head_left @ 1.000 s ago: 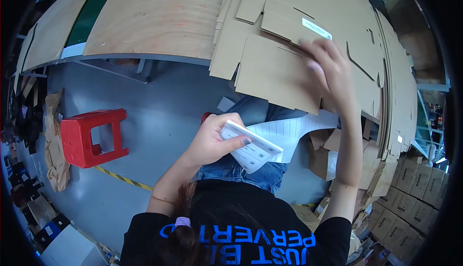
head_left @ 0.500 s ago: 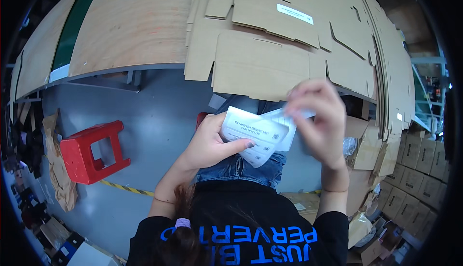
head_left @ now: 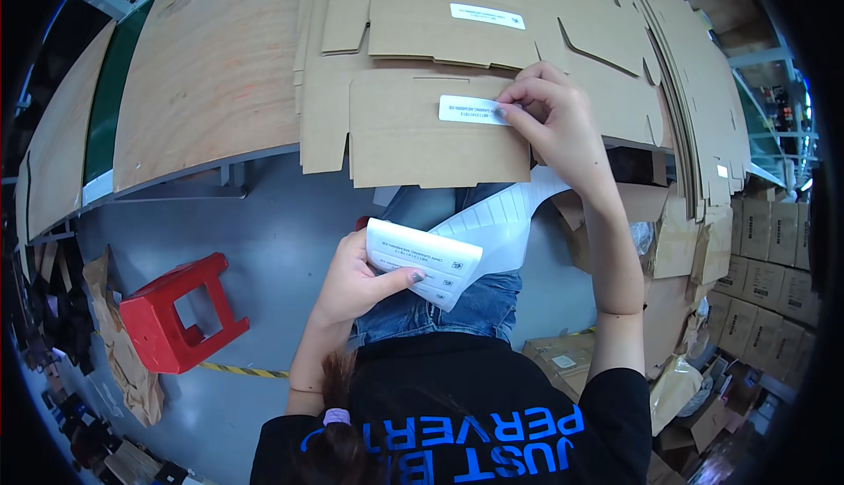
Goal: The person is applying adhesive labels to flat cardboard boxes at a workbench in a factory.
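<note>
Between the thumb and fingers of my right hand [head_left: 549, 116] is the right end of a white printed label [head_left: 466, 109]. That label lies against the upper part of a flat brown cardboard box [head_left: 431, 155] at the table's near edge. Over my lap, my left hand [head_left: 356, 278] grips a folded strip of label sheets [head_left: 422, 256], thumb on top. A pale backing strip [head_left: 492, 226] with faint cross lines trails from it to the right, under my right forearm. Just beyond lies another flat box [head_left: 422, 32] with a similar label [head_left: 486, 16] on it.
More flattened cardboard [head_left: 325, 124] is stacked beneath and to the right. A wooden tabletop [head_left: 211, 63] extends left. On the floor at left are a red plastic stool [head_left: 180, 318] and crumpled brown paper [head_left: 132, 362]. Cartons [head_left: 769, 230] are piled at the far right.
My right hand has moved forward from the label strip to the near cardboard box, bringing a label onto it. The backing strip now hangs out to the right of my left hand.
</note>
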Demonstrator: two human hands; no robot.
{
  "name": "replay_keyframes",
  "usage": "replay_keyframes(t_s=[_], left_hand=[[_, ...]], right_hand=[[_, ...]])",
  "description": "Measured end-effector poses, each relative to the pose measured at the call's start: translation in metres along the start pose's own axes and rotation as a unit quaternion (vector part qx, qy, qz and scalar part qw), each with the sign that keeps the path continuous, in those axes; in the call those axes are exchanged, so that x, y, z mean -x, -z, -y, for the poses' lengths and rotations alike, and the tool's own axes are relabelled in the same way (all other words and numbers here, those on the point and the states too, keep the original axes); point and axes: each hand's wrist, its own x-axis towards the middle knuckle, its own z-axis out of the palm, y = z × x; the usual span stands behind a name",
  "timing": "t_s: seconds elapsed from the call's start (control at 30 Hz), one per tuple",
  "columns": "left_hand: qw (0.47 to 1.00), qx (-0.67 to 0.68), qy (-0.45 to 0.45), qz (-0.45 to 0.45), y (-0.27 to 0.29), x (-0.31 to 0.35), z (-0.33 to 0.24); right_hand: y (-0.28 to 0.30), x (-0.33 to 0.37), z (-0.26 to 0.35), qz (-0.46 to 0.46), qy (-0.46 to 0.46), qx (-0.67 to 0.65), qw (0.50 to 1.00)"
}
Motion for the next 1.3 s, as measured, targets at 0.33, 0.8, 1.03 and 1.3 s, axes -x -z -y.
replay_keyframes(t_s=[0.33,0.8,1.03,1.3], left_hand=[[1.0,0.007,0.023,-0.01,0.007,0.002,0.006],[0.984,0.114,-0.058,-0.122,-0.004,0.003,-0.001],[0.98,0.104,-0.16,-0.058,-0.006,0.004,0.002],[0.98,0.101,-0.169,0.03,0.01,-0.008,-0.002]], right_hand=[[-0.027,0.027,0.011,-0.113,0.252,0.382,0.882],[-0.007,-0.064,-0.014,-0.09,0.326,0.475,0.812],[-0.005,-0.067,-0.013,-0.131,0.371,0.49,0.778],[0.014,-0.016,0.037,-0.06,0.383,0.454,0.802]])
